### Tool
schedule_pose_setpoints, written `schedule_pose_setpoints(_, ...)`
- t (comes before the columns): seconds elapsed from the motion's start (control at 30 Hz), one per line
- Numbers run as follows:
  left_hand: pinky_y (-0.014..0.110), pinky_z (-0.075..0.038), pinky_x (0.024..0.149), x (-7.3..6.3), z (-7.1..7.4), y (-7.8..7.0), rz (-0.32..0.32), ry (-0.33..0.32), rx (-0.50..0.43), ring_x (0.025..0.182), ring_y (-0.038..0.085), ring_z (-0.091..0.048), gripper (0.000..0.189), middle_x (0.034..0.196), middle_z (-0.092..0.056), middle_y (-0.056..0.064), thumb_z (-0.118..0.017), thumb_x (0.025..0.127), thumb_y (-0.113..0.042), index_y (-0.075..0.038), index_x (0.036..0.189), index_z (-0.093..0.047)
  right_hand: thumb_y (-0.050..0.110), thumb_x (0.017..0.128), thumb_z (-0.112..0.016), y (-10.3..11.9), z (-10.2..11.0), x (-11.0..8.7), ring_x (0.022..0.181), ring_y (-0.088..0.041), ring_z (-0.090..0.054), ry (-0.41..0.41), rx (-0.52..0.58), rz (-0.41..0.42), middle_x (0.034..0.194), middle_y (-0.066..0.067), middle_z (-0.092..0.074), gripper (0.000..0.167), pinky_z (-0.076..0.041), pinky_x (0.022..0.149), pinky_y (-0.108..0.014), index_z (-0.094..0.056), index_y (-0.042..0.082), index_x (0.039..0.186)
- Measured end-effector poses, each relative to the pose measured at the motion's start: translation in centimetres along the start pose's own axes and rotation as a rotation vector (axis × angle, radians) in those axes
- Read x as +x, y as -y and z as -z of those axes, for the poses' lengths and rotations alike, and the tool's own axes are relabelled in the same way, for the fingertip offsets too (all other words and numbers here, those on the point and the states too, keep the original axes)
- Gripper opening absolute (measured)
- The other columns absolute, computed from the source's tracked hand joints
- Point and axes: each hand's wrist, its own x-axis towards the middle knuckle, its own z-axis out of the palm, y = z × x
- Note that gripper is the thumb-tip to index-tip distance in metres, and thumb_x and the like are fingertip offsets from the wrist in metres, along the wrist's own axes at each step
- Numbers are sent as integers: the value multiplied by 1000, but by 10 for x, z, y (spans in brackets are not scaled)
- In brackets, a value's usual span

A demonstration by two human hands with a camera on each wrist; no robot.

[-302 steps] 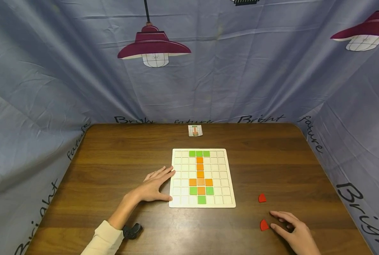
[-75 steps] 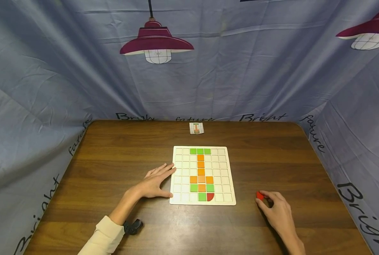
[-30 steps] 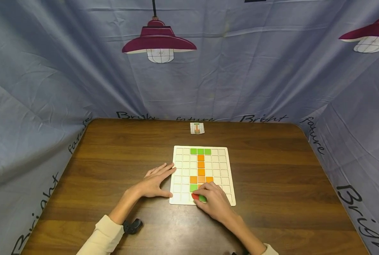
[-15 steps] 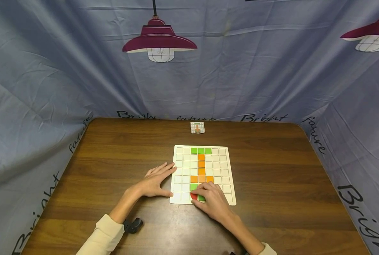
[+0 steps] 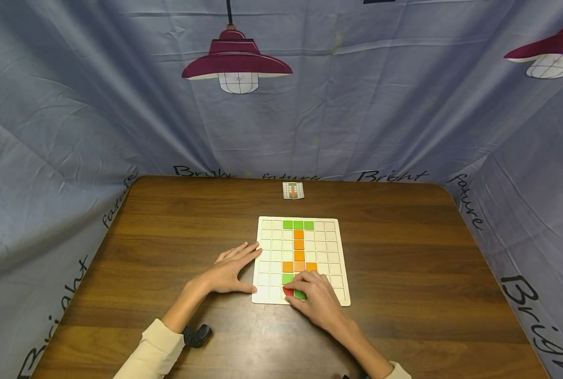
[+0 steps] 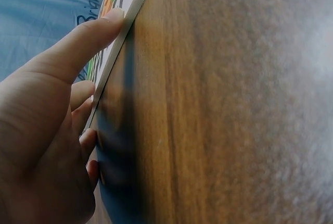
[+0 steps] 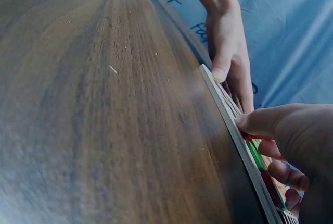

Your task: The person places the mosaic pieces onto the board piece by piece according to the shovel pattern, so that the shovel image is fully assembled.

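A white grid board (image 5: 326, 247) lies on the wooden table with green and orange square tiles set in it. My left hand (image 5: 226, 273) rests at its left edge, thumb and fingers spread and straight. At the bottom row my right hand (image 5: 321, 302) pinches a red quarter-round tile (image 5: 288, 291) between thumb and fingers. This tile sits over the cell left of a green tile (image 5: 300, 295). In the right wrist view another red tile (image 7: 269, 185) shows on the green tile's other side; the right hand hides it from the head view.
Behind the board lies a small card (image 5: 293, 190) printed with a coloured grid pattern. The wooden table (image 5: 404, 252) extends around the board. Blue-grey curtains (image 5: 309, 121) with printed lamps hang beyond its far and side edges.
Two red tiles lay right of the board earlier. One went into the bottom row; my right hand then carried the other to its left end. Over the last second, the hands barely moved.
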Motion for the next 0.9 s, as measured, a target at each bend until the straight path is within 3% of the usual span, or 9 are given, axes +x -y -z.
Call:
schedule_pose_setpoints(0.5, 64, -14, 111, -1, 0, 1, 7, 1, 3, 150, 33, -12, 93, 164, -23, 6, -77, 83, -47, -13, 158, -32, 20, 73, -90, -1, 6, 0, 84, -9, -53, -11, 63, -1, 93, 11, -65, 22, -41, 73, -33, -80, 18, 93)
schedule_pose_setpoints(0.73, 65, -14, 111, -1, 1, 3, -7, -7, -22, 150, 34, -13, 89, 164, -21, 6, -75, 86, -48, -14, 157, -33, 14, 81, -84, -20, 41, -1, 92, -12, -55, -62, 54, -44, 100, 6, -65, 19, -47, 81, -37, -79, 11, 98)
schedule_pose_setpoints(0.9, 71, -16, 108, -7, 12, 6, -10, -91, -87, 148, 41, -15, 80, 164, -21, 11, -72, 91, -40, -12, 156, -35, 11, 84, -80, -41, 78, -7, 107, -23, -57, -110, -8, -114, 114, -4, -66, 25, -50, 86, -45, -76, 6, 108)
